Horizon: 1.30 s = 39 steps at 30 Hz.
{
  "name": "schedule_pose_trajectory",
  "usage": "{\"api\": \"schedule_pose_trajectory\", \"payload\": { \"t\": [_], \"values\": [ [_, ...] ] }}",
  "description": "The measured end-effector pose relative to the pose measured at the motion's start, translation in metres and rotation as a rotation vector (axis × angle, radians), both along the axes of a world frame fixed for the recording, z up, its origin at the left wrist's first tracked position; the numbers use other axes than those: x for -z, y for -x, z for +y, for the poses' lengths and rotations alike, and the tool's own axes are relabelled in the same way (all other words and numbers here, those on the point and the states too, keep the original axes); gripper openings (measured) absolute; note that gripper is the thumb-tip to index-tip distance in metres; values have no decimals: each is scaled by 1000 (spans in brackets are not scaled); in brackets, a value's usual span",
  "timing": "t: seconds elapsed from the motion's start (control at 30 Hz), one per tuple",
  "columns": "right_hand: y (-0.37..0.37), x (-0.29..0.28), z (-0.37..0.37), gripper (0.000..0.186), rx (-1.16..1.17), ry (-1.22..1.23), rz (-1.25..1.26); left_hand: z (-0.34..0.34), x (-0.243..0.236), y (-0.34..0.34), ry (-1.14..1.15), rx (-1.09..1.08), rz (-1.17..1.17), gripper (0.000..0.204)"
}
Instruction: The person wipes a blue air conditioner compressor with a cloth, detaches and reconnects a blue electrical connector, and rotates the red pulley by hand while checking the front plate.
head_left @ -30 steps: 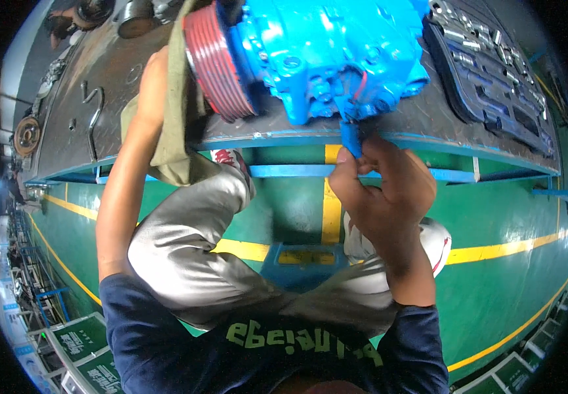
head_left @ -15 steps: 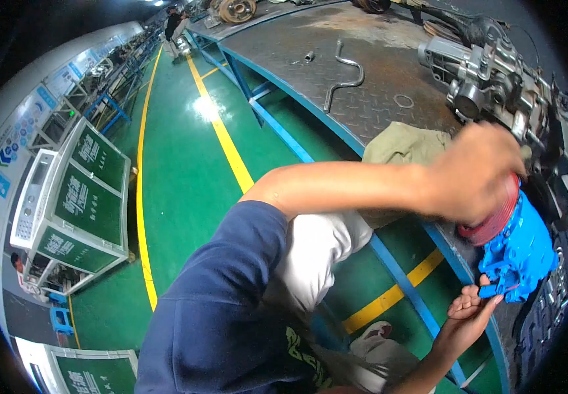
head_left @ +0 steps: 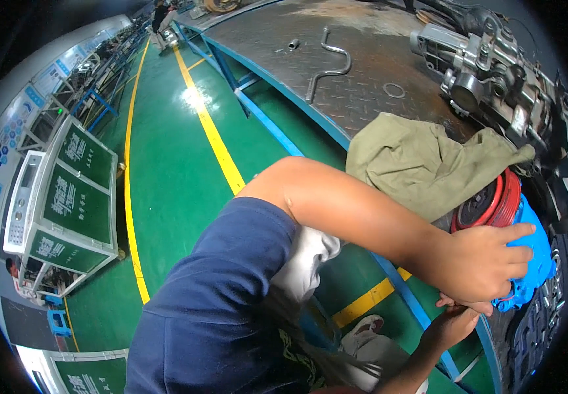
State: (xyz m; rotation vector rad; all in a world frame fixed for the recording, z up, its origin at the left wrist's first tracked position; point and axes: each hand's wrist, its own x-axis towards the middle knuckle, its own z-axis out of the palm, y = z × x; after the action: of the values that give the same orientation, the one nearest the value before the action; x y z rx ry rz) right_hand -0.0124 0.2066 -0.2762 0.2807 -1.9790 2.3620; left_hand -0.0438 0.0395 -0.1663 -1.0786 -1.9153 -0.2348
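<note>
A bright blue machine housing with a red grooved pulley at one end lies at the right edge of the bench. My left hand reaches across and grips the housing's near side, its fingers spread over the blue surface. Just below it, my right hand is closed near the lower end of the housing. My left hand partly covers its fingers, so what they hold is hidden. An olive-green cloth lies crumpled beside the pulley, partly against it.
On the steel bench lie a bent metal crank bar, a small socket and a thin ring. A large metal gearbox assembly stands at the far right. Sockets sit in a dark tray at the right rim.
My left hand has come down from above the red pulley onto the blue housing, beside my right hand. The pulley's face and more of the cloth now show.
</note>
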Motion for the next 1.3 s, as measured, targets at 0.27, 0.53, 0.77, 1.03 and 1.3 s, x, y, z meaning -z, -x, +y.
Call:
{"api": "schedule_pose_trajectory", "payload": {
  "t": [0.27,0.53,0.77,1.03,1.3],
  "values": [
    [-1,3,-10,41,110,39,-8,6,3,-1,-106,-45,-103,32],
    [-21,-2,-1,35,-59,-90,56,8,3,-7,-263,133,-252,26],
    [-23,-34,-17,22,-190,133,-24,-5,-32,-29,5,-92,-482,25],
    [-14,-37,-15,28,-186,218,-82,6,-43,-23,132,-145,-494,19],
    [-21,-40,-18,22,-245,298,-107,5,-53,-26,171,-175,-576,20]
  ]
}}
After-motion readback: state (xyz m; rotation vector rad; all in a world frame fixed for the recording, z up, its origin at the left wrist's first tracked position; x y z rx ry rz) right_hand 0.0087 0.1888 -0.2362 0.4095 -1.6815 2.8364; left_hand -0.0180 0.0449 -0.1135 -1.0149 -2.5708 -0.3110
